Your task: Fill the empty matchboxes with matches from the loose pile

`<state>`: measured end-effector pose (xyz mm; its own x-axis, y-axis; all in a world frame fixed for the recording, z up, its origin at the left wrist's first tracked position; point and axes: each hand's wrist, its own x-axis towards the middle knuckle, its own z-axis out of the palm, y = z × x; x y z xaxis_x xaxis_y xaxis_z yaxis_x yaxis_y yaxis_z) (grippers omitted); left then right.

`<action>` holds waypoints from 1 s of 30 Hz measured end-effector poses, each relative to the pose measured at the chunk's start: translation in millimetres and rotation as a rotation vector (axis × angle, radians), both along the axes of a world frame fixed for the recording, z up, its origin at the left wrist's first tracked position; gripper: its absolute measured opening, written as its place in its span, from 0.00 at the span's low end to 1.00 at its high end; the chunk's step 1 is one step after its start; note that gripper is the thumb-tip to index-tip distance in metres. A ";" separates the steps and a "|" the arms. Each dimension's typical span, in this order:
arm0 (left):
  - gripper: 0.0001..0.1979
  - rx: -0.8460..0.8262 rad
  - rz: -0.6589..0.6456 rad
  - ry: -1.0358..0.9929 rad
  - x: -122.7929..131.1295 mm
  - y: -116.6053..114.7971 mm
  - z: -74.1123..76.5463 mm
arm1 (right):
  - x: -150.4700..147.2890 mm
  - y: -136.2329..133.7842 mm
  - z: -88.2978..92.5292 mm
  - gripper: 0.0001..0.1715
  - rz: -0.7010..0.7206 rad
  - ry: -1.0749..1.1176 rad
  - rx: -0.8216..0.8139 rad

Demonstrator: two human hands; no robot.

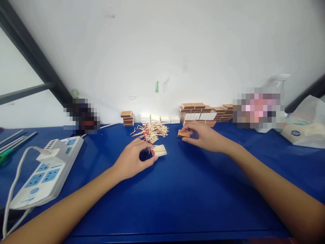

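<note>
On the blue table (177, 196), my left hand (133, 159) curls its thumb and fingers round an open inner matchbox tray (159, 150) filled with red-tipped matches. A loose heap of matches (151, 130) lies just behind it. My right hand (204, 135) pinches a brown matchbox sleeve (183, 133) resting on the table, to the right of the heap.
Against the white wall stand a small stack of brown matchboxes (127, 118), a row of white trays (159, 118) and a larger pile of boxes (205, 113). A white power strip (48, 169) with its cable lies at the left, and a tissue pack (303, 130) at the right.
</note>
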<state>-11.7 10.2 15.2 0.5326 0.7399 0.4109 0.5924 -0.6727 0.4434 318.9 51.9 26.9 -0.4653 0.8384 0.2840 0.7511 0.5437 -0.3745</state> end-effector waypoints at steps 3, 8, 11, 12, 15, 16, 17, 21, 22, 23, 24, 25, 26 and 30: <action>0.10 0.014 0.038 0.003 -1.6 2.0 -0.1 | -6.4 -3.5 -6.4 0.27 0.017 -0.036 0.084; 0.11 0.031 0.034 0.012 -2.0 2.0 0.5 | -1.7 3.3 -20.6 0.23 0.012 -0.061 0.063; 0.11 0.040 0.027 0.015 -1.2 1.6 1.3 | 0.3 4.9 -20.5 0.26 -0.051 -0.076 0.055; 0.11 0.039 0.028 0.016 -0.9 1.6 1.4 | -0.3 4.2 -18.9 0.25 -0.072 -0.082 0.045; 0.12 0.030 0.053 0.014 -0.6 1.7 0.7 | -7.5 -1.9 -10.2 0.22 -0.073 -0.040 -0.025; 0.13 0.027 0.066 0.013 -0.6 1.8 0.3 | -11.5 -5.1 -6.7 0.21 -0.047 -0.001 -0.056; 0.13 0.027 0.080 0.010 -0.8 1.8 -0.1 | -16.0 -8.7 -3.3 0.21 -0.014 0.048 -0.087; 0.12 0.039 0.103 0.009 -1.6 1.5 -1.6 | -35.1 -23.8 4.4 0.23 0.092 0.218 -0.186; 0.13 0.038 0.101 0.009 -1.8 1.3 -1.7 | -39.0 -26.8 4.5 0.22 0.106 0.239 -0.195; 0.13 0.035 0.096 0.009 -1.8 0.9 -1.6 | -42.3 -29.4 4.2 0.21 0.119 0.254 -0.201; 0.14 0.032 0.088 0.009 -1.8 0.5 -1.3 | -44.9 -31.5 3.5 0.20 0.131 0.266 -0.207; 0.15 0.032 0.080 0.008 -1.8 0.0 -1.0 | -46.9 -33.1 2.7 0.20 0.142 0.280 -0.213; 0.16 0.035 0.071 0.004 -1.7 -0.3 -0.7 | -48.4 -34.2 2.0 0.19 0.149 0.296 -0.222; 0.16 0.063 0.048 -0.023 -2.0 -0.1 0.1 | -50.3 -35.2 -0.2 0.20 0.153 0.361 -0.268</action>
